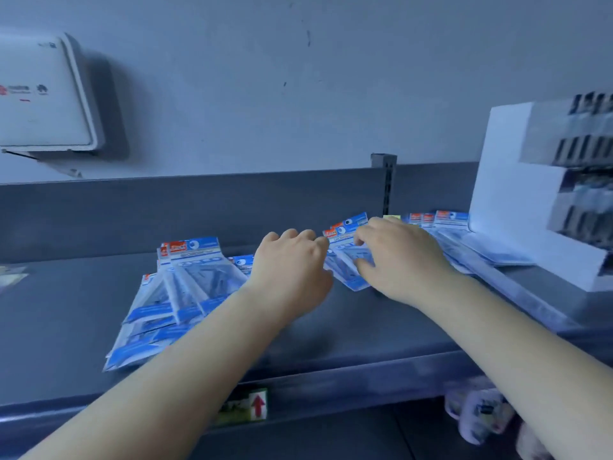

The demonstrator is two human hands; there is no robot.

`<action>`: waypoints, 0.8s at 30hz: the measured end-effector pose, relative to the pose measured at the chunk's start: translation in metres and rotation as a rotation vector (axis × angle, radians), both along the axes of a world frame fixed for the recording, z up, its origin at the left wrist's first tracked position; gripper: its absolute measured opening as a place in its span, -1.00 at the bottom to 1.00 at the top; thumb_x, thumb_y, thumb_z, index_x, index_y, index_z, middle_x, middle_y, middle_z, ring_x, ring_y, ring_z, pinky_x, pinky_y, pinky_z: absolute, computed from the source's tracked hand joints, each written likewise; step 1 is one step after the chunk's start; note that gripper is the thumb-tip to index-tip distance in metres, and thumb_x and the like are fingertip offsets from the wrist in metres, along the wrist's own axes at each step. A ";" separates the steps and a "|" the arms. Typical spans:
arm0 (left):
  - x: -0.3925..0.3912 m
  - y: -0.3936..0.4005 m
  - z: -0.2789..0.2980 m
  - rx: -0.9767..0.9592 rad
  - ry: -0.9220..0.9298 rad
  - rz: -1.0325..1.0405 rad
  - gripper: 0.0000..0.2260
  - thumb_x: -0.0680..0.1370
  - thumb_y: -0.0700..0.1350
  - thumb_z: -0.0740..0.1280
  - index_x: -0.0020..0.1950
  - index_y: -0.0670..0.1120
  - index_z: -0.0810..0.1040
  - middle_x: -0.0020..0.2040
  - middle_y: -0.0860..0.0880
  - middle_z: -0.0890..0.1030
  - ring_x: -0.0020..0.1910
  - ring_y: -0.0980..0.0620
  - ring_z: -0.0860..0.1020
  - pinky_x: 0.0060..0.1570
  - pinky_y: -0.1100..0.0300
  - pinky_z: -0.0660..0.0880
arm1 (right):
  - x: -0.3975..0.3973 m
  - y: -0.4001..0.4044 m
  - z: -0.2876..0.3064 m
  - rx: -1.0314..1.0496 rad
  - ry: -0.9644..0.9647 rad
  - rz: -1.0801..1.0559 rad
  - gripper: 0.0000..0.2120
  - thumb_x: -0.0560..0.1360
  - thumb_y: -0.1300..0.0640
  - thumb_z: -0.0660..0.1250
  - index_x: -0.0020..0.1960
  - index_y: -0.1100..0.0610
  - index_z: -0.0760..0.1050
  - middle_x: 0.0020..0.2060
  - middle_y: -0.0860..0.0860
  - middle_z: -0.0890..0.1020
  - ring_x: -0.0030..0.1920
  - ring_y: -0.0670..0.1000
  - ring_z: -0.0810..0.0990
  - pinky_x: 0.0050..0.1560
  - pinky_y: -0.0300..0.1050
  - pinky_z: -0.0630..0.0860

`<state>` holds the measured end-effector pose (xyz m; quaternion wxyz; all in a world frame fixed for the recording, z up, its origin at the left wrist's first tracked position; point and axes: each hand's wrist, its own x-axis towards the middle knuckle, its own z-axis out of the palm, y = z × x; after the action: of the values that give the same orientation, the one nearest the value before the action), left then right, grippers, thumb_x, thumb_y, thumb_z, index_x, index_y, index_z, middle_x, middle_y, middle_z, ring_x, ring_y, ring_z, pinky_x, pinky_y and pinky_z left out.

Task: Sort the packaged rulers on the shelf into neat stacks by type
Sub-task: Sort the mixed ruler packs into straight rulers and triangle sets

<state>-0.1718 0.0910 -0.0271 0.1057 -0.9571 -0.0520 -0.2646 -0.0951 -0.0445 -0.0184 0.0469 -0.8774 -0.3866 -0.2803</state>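
Note:
A fanned pile of blue-and-white ruler packs (172,293) lies on the grey shelf (331,333), left of centre. A smaller bunch of ruler packs (345,257) lies in the middle, tilted. My left hand (292,260) rests at that bunch's left edge with curled fingers. My right hand (398,260) grips the same bunch from the right, thumb underneath and fingers on top. More ruler packs (441,227) lie to the right, partly hidden behind my right hand.
A white stepped display box (510,207) with dark items stands at the right end of the shelf. A slotted upright (386,184) rises from the back panel. A white wall unit (43,94) hangs upper left. A price label (245,406) is on the shelf's front edge.

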 end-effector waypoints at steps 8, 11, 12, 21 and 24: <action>0.058 -0.062 -0.010 -0.030 0.167 -0.058 -0.67 0.58 0.10 0.14 0.23 -0.05 0.42 0.19 -0.01 0.51 0.20 -0.05 0.43 0.08 0.15 0.30 | 0.056 -0.079 -0.016 0.085 0.277 -0.105 -0.73 0.50 -0.05 0.25 0.14 0.04 0.44 0.10 -0.04 0.48 0.13 0.04 0.45 -0.01 -0.10 0.39; 0.072 -0.072 -0.016 -0.054 0.269 -0.053 -0.62 0.57 0.16 0.13 0.28 -0.03 0.39 0.27 0.00 0.48 0.27 -0.06 0.40 0.18 0.10 0.31 | 0.066 -0.089 -0.022 0.084 0.344 -0.101 -0.63 0.46 -0.14 0.29 0.16 0.05 0.43 0.11 -0.05 0.47 0.14 0.02 0.46 0.03 -0.11 0.40; 0.075 -0.072 -0.018 -0.087 0.321 -0.053 -0.61 0.58 0.17 0.12 0.31 -0.01 0.38 0.31 0.01 0.46 0.29 -0.05 0.39 0.23 0.08 0.32 | 0.068 -0.091 -0.024 0.095 0.374 -0.097 -0.61 0.45 -0.15 0.32 0.17 0.05 0.43 0.12 -0.05 0.47 0.14 0.00 0.46 0.05 -0.11 0.40; 0.061 -0.046 -0.020 -0.528 0.459 -0.188 -0.67 0.52 -0.06 0.34 0.28 0.09 0.52 0.31 0.26 0.45 0.31 0.27 0.39 0.21 0.44 0.23 | 0.084 -0.101 -0.026 0.384 0.693 -0.079 -0.40 0.33 0.15 0.51 0.30 0.10 0.35 0.26 0.01 0.45 0.16 0.03 0.51 0.08 -0.17 0.39; 0.063 -0.046 -0.019 -0.610 0.306 -0.149 -0.82 0.47 -0.01 0.39 0.05 0.05 0.64 0.08 0.18 0.61 0.13 0.20 0.52 0.15 0.30 0.38 | 0.089 -0.104 -0.026 0.477 0.803 -0.084 -0.33 0.33 0.23 0.48 0.36 0.14 0.28 0.24 0.05 0.48 0.07 0.03 0.49 -0.01 -0.20 0.36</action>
<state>-0.1085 0.0448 -0.0457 -0.1985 -0.9743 -0.0422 -0.0975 -0.0063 -0.1483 -0.0447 0.3818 -0.8961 -0.2265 -0.0016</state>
